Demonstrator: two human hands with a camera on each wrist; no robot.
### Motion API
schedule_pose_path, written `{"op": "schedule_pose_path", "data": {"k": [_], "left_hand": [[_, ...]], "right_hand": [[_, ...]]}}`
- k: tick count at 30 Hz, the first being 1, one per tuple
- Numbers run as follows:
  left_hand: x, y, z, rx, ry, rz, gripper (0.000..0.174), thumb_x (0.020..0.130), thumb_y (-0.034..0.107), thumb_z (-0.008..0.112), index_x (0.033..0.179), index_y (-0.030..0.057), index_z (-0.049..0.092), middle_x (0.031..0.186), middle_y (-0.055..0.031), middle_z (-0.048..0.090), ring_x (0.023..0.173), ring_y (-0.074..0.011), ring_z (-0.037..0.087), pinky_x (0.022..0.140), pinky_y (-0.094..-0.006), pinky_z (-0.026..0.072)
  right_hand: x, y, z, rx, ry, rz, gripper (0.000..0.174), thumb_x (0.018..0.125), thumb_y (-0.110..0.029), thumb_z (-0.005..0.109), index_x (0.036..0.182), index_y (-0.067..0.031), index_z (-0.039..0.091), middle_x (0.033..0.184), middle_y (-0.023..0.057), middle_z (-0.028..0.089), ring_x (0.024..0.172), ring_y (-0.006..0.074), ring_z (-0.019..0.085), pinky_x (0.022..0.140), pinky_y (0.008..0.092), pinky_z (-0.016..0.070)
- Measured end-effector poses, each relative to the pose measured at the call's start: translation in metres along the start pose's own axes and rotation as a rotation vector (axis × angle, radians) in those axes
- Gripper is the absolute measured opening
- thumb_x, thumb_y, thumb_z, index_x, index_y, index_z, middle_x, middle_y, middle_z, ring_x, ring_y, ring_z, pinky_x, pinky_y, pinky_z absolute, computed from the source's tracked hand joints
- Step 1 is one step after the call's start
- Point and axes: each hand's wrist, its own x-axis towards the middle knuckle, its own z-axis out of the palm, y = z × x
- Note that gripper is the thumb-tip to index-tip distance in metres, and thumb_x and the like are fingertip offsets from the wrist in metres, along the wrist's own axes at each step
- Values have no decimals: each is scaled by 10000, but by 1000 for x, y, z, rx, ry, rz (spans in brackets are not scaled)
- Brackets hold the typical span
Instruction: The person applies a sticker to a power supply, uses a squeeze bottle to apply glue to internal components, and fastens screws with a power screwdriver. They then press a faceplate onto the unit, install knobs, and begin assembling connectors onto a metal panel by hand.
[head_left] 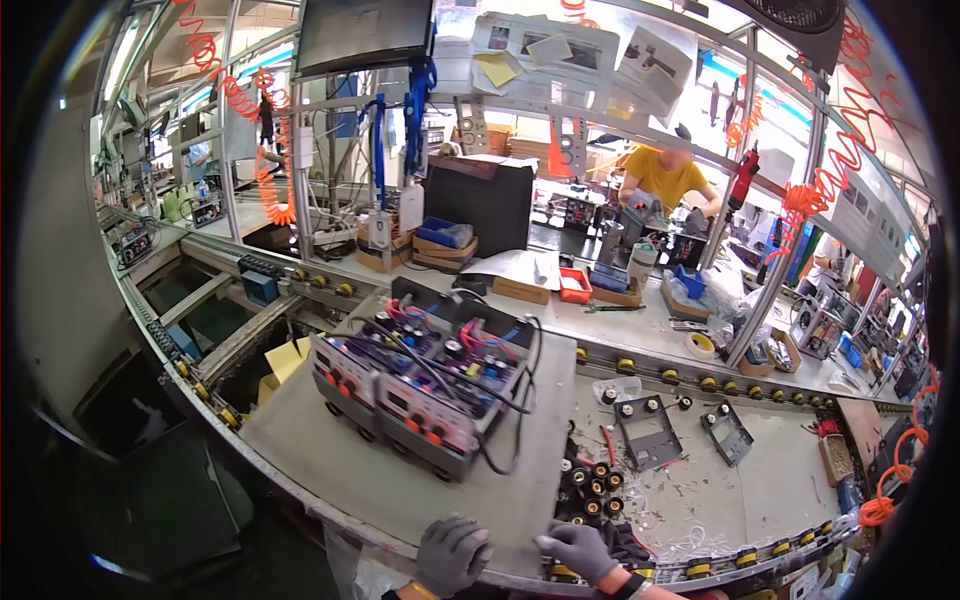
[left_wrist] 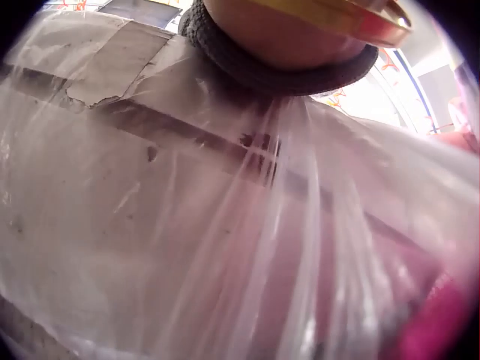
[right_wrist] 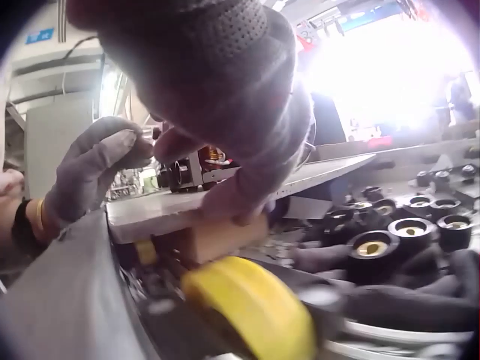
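My left hand [head_left: 453, 553], in a grey glove, is at the front edge of a flat grey board [head_left: 300, 430], its fingers loosely curled and nothing seen in them. My right hand [head_left: 580, 550], gloved too, grips the board's near right corner; in the right wrist view its fingers [right_wrist: 236, 196] bend over that edge. On the board stands an open-topped electronic unit [head_left: 420, 385] with orange knobs along its front panel, wires and circuit parts inside, and black cables trailing over its right side. Clear plastic film [left_wrist: 225, 225] fills the left wrist view below the cuff.
Several black round knobs [head_left: 595, 490] lie right of the board, near two black brackets [head_left: 648, 432]. A yellow conveyor roller [right_wrist: 247, 307] is below my right hand. Rollers [head_left: 627, 366] line the far rail. Across the bench a person [head_left: 665, 175] in yellow works.
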Motion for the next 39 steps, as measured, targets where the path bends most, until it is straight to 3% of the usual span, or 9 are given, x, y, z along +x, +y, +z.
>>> {"op": "schedule_pose_path", "data": {"k": [5, 9, 10, 14, 19, 25, 31, 35, 39], "left_hand": [[-3, -13, -3, -23, 7, -26, 276, 825, 173, 646, 1065, 89, 541, 1018, -102, 620, 970, -293, 597, 935, -460, 453], [-4, -17, -5, -48, 3, -112, 305, 839, 180, 642, 1108, 83, 536, 1020, -118, 614, 979, -309, 589, 928, -465, 447], [-3, -19, -6, -67, -21, -140, 320, 843, 181, 641, 1125, 79, 532, 1021, -124, 610, 975, -317, 586, 918, -466, 447], [13, -26, -29, -160, -103, -232, 368, 822, 159, 680, 1131, 35, 524, 995, -170, 601, 947, -357, 586, 832, -424, 475], [16, -79, -79, 57, -242, -444, 347, 801, 176, 695, 1085, 23, 566, 983, -160, 618, 894, -325, 616, 805, -385, 500], [0, -85, -85, -150, -245, -658, 257, 828, 125, 675, 1040, 5, 592, 930, -108, 654, 850, -204, 647, 787, -317, 518], [10, -6, -17, -263, -528, -353, 274, 804, 138, 691, 1031, 20, 591, 939, -122, 639, 857, -233, 644, 765, -333, 513], [20, 47, 29, -265, -664, -45, 316, 773, 174, 691, 1041, 47, 580, 960, -133, 625, 845, -319, 622, 746, -408, 494], [22, 81, 58, -343, -755, 88, 346, 752, 169, 700, 1059, 69, 572, 1072, -121, 602, 929, -332, 596, 794, -419, 482]], "right_hand": [[5, -20, 51, 508, -470, 74, 375, 900, -258, 650, 1139, 24, 590, 1032, 44, 630, 915, 101, 564, 830, 260, 473], [-12, -4, 56, 360, -214, -31, 289, 841, -197, 695, 1073, -29, 656, 1001, 62, 662, 846, 96, 614, 767, 255, 503], [-17, 1, 52, 219, -103, -178, 260, 820, -184, 705, 1040, -50, 669, 1030, 93, 666, 881, 139, 638, 780, 275, 511], [-47, 19, 24, -142, 168, -306, 199, 755, -129, 717, 934, -53, 670, 1073, 150, 642, 985, 293, 617, 854, 361, 493], [-79, 63, 1, -322, 448, -333, 221, 694, -79, 712, 905, -71, 644, 1065, 142, 628, 1026, 315, 586, 890, 400, 466], [-108, 95, -27, -469, 716, -198, 201, 697, -101, 673, 894, -92, 634, 1062, 147, 615, 1007, 332, 575, 874, 423, 455], [-123, 151, -53, -602, 913, -24, 158, 718, -158, 680, 853, -88, 636, 998, 138, 629, 935, 331, 585, 808, 424, 469], [-121, 150, -62, -610, 952, 166, 148, 743, -208, 686, 832, -96, 648, 916, 103, 636, 874, 301, 601, 756, 407, 485], [-120, 148, -63, -646, 947, 220, 162, 765, -271, 658, 806, -114, 646, 873, 92, 632, 852, 296, 601, 735, 415, 481]]}}
